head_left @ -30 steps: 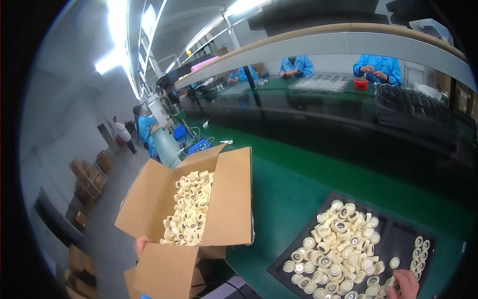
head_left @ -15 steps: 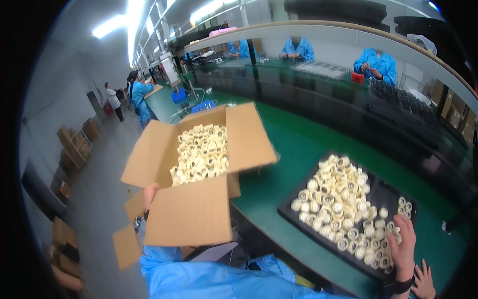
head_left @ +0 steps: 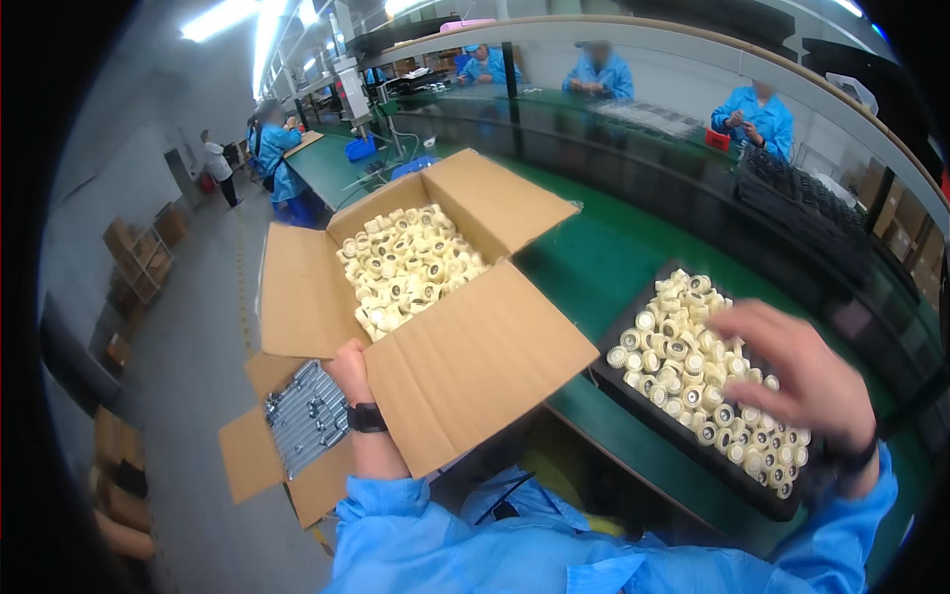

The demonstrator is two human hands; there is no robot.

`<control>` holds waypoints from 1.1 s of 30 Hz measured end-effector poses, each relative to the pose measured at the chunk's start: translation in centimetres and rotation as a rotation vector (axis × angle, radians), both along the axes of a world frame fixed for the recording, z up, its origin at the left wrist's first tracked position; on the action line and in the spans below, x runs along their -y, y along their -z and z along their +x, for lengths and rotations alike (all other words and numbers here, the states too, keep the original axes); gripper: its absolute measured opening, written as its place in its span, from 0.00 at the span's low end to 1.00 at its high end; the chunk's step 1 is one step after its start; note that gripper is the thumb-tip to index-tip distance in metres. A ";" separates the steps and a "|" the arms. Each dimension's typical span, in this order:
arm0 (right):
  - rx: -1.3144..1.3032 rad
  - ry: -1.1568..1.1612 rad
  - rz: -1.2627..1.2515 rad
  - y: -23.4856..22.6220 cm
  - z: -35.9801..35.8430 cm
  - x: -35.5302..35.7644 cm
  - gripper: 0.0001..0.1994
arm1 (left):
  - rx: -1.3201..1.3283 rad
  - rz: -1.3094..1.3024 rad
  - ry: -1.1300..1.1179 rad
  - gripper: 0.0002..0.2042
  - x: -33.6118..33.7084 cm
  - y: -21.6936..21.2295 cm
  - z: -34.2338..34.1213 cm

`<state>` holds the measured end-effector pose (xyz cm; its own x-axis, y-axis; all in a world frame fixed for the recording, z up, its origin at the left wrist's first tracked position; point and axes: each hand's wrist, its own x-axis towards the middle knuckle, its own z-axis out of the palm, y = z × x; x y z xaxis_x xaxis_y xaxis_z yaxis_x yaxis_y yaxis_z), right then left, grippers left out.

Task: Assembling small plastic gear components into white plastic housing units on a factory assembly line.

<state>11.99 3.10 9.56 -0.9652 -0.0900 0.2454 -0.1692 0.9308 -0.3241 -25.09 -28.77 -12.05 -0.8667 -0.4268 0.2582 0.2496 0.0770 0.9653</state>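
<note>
My left hand (head_left: pixel 348 372) grips the near left side of an open cardboard box (head_left: pixel 465 366), at the edge between two flaps. Inside the box lies a heap of cream plastic gear wheels (head_left: pixel 411 267), some showing dark centres. Over the right part of a black tray (head_left: pixel 633 416) hovers my right hand (head_left: pixel 797 366), smeared by motion, with thumb and fingers apart and nothing visible in them. More cream gear wheels (head_left: pixel 683 356) are piled in that tray; my right hand hides its far right part.
The green workbench (head_left: pixel 574 267) carries the tray. Below the box, on the left, another open carton (head_left: pixel 247 450) holds rows of metal rods (head_left: pixel 307 421). A shelf rail (head_left: pixel 633 25) runs above the bench. Co-workers in blue (head_left: pixel 599 74) sit beyond it.
The box has turned and shifted slightly, its near flap swinging right. My right hand has lifted from the tray's near right corner and moved farther away. Another hand at lower right is gone from view.
</note>
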 end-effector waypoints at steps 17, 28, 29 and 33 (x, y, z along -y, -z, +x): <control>0.225 0.347 0.363 -1.7 -37.7 -18.1 0.19 | -0.115 -0.505 0.361 0.03 15.5 -0.2 -9.7; 0.211 0.324 0.125 4.8 -58.0 -21.0 0.20 | 1.103 0.125 0.331 0.05 10.2 -12.1 -13.3; 0.188 0.296 0.100 6.5 -60.0 -20.7 0.21 | 0.953 0.179 0.356 0.07 13.6 -7.4 -13.7; 0.079 0.204 0.068 12.7 -66.7 -18.2 0.22 | 0.747 0.205 0.337 0.15 13.6 -6.5 -13.4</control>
